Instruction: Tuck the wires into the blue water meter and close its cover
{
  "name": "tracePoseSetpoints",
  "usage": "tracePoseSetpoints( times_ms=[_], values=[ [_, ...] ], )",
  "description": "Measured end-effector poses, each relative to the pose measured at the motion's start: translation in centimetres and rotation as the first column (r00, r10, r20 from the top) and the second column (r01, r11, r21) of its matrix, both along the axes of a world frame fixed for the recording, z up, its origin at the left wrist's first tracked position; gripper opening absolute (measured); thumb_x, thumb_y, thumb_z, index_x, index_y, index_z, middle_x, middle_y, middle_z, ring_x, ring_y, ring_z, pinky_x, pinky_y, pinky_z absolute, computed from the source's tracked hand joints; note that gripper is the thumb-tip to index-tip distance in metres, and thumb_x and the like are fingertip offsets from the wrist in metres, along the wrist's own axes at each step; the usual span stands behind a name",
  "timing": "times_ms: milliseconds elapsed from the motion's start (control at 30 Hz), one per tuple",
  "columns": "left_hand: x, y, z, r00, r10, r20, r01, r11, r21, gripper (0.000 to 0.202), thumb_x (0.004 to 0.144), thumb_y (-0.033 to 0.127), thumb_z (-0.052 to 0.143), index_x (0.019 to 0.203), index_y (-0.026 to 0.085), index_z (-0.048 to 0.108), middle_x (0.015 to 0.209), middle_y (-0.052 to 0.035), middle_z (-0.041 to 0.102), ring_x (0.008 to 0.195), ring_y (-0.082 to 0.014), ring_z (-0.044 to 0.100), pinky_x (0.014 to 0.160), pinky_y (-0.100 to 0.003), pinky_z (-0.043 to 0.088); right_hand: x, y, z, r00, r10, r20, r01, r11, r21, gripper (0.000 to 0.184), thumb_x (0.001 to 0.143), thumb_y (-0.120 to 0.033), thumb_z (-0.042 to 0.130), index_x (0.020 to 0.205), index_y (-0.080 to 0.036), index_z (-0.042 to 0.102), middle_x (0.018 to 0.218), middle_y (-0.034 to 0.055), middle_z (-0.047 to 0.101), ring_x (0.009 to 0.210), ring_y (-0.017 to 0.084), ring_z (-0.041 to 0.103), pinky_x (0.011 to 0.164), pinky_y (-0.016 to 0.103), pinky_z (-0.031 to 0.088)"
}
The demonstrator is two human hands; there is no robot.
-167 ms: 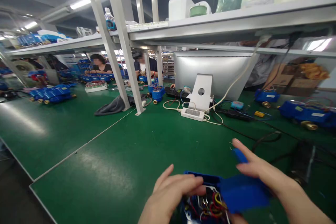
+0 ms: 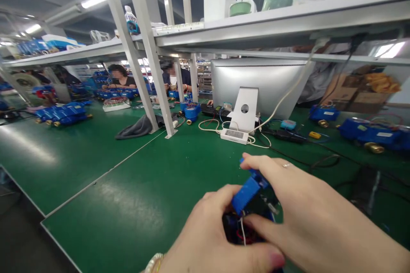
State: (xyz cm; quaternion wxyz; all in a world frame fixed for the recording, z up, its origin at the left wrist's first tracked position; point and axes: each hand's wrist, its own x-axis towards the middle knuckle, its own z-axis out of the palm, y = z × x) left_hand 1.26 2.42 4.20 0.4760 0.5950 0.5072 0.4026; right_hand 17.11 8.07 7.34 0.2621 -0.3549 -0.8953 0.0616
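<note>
At the lower middle, a blue meter housing [image 2: 231, 227] stands with its dark inside showing and wires in it. My left hand [image 2: 200, 232] is wrapped round the housing, thumb along the near side. My right hand [image 2: 307, 209] comes in from the right, closed on a blue cover [image 2: 246, 195] tilted over the housing. Its index finger reaches over the cover's far end, and its thumb is tucked beneath, by the opening. A white wire [image 2: 242, 231] runs down between the hands. Much of the housing is hidden by my fingers.
Behind the hands are a monitor [image 2: 262, 85] on its stand and a white power adapter [image 2: 234, 135] with cables. More blue meters [image 2: 374, 132] lie at the right, others [image 2: 62, 113] at far left. Metal posts [image 2: 156, 59] carry a shelf overhead. Co-workers sit across.
My right hand has swung left and inward with the blue cover, from beside the housing to above it. My left hand now wraps the housing more closely, hiding most of the wires.
</note>
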Motion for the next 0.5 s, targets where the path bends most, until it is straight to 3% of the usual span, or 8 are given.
tracePoseSetpoints(
  times_ms=[67,167,267,333,400,500],
  values=[
    [0.0,0.4,0.6,0.978,-0.007,0.209,0.03,0.994,-0.109,0.03,0.069,0.025,0.071,0.095,0.015,0.06,0.083,-0.004,0.064,0.082,-0.0213,0.059,0.077,-0.032,0.046,-0.3,0.9,0.7,1.0,-0.004,-0.012,0.001,0.983,-0.186,0.059,0.064,-0.017,0.068,0.114,-0.035,0.045,0.113,-0.0025,0.052,0.103,0.024,0.051,0.091,0.047,0.044],
    [-0.4,0.8,0.2,0.908,-0.045,0.416,0.122,0.979,-0.162,0.024,0.078,0.025,0.063,0.097,0.011,0.059,0.075,-0.0046,0.064,0.071,-0.0162,0.06,0.073,-0.03,0.045,1.2,1.8,-0.2,0.994,0.021,-0.106,-0.059,0.93,-0.363,0.054,0.075,-0.031,0.065,0.122,-0.039,0.04,0.118,-0.0049,0.049,0.106,0.018,0.05,0.09,0.033,0.047],
    [-0.7,0.9,-0.6,0.895,-0.026,0.445,0.117,0.977,-0.177,0.024,0.086,0.027,0.054,0.104,0.011,0.059,0.072,-0.006,0.066,0.065,-0.0127,0.059,0.067,-0.025,0.044,3.5,1.7,-2.7,0.936,-0.122,-0.33,-0.106,0.797,-0.595,0.047,0.081,-0.052,0.057,0.122,-0.034,0.04,0.121,-0.0015,0.048,0.107,0.017,0.051,0.086,0.026,0.049],
    [-0.7,0.8,-1.0,0.898,-0.003,0.44,0.096,0.977,-0.189,0.024,0.086,0.027,0.054,0.104,0.011,0.059,0.074,-0.0068,0.067,0.064,-0.0102,0.057,0.061,-0.02,0.041,4.4,0.8,-4.4,0.919,-0.236,-0.315,-0.052,0.72,-0.692,0.044,0.08,-0.06,0.053,0.112,-0.03,0.048,0.111,-0.0002,0.054,0.101,0.019,0.053,0.086,0.03,0.048],
    [-0.4,0.7,-1.1,0.899,0.009,0.438,0.087,0.976,-0.198,0.025,0.086,0.029,0.055,0.103,0.011,0.06,0.076,-0.0074,0.068,0.061,-0.0089,0.054,0.057,-0.018,0.038,4.4,-0.5,-5.6,0.948,-0.226,-0.222,0.005,0.712,-0.702,0.04,0.081,-0.062,0.049,0.099,-0.027,0.055,0.1,0.0006,0.057,0.095,0.02,0.054,0.084,0.033,0.046],
    [-0.2,0.6,-1.1,0.9,0.008,0.436,0.08,0.98,-0.182,0.027,0.085,0.03,0.056,0.106,0.012,0.059,0.078,-0.007,0.067,0.063,-0.0097,0.055,0.059,-0.02,0.04,3.1,-2.4,-6.3,0.969,-0.126,-0.211,-0.035,0.78,-0.625,0.031,0.084,-0.051,0.048,0.081,-0.024,0.062,0.09,0.0005,0.058,0.091,0.019,0.053,0.083,0.03,0.041]
  ],
)
